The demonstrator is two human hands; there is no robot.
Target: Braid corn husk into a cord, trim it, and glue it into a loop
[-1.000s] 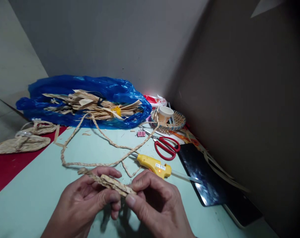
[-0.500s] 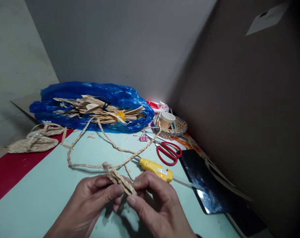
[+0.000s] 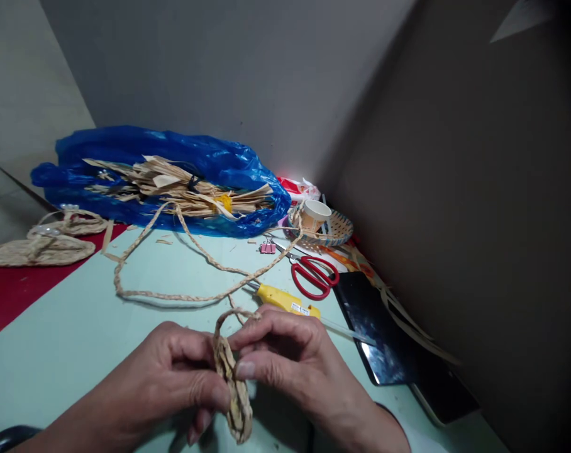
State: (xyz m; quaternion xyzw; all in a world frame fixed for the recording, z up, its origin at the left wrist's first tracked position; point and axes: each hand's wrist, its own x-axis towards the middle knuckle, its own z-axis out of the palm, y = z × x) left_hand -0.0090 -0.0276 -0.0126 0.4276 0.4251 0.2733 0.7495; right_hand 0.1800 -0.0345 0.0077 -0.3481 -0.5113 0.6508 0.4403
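Note:
Between my two hands is a small coiled piece of braided straw (image 3: 237,402), held on edge with its layers showing. My left hand (image 3: 182,377) is closed on its left side, thumb pressed against the braid. From the right, the thumb and fingers of my right hand (image 3: 280,358) pinch its upper part, where the braid curves up in a loop. A long straw braid (image 3: 163,296) lies in a wide loop on the table beyond. Just past my right hand lies a yellow hot glue gun (image 3: 285,299), partly hidden by the fingers.
Red-handled scissors (image 3: 314,277), a pink binder clip (image 3: 268,248) and a woven basket (image 3: 339,229) with a paper cup (image 3: 315,214) sit beyond. A blue plastic bag (image 3: 172,138) holds straw bundles. Straw sandals (image 3: 44,250) lie left; a black tablet (image 3: 370,340) lies right.
The coiled straw piece has turned from slanting to nearly upright, its loop now showing at the top. My right hand has shifted its grip higher. The whole view has tilted slightly.

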